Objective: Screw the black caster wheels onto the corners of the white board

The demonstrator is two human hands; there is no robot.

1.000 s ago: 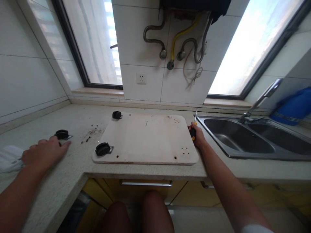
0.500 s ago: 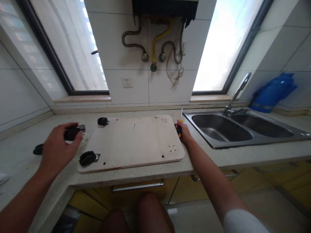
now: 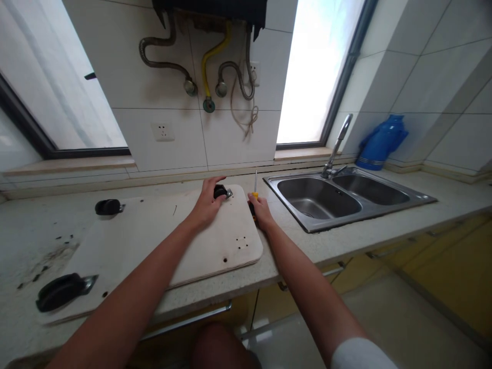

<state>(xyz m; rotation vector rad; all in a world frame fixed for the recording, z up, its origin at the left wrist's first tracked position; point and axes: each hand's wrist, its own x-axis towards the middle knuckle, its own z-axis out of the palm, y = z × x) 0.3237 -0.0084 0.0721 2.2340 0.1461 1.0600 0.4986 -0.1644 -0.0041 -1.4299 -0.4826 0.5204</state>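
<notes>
My left hand (image 3: 208, 204) grips a black caster wheel (image 3: 220, 191) with a metal plate, over the far right corner of a pale wooden board (image 3: 154, 246). Just right of the board, my right hand (image 3: 262, 210) is closed around a screwdriver (image 3: 255, 195) with a yellow and black handle, its shaft pointing up. Two more casters sit at the board's left end: a far one (image 3: 108, 207) and a near one (image 3: 63, 292). Several small holes (image 3: 242, 242) show at the near right corner. A thin dark screw or nail (image 3: 175, 210) lies on the board.
The board lies on a pale countertop (image 3: 292, 246) with dark debris (image 3: 44, 269) at its left. A double steel sink (image 3: 315, 225) with a faucet (image 3: 338, 146) is to the right, a blue jug (image 3: 382, 143) behind it. Hoses (image 3: 207, 77) hang on the wall.
My left hand has carried the caster from left of the board across to its far right corner. The view has turned right. My right hand still holds the screwdriver upright.
</notes>
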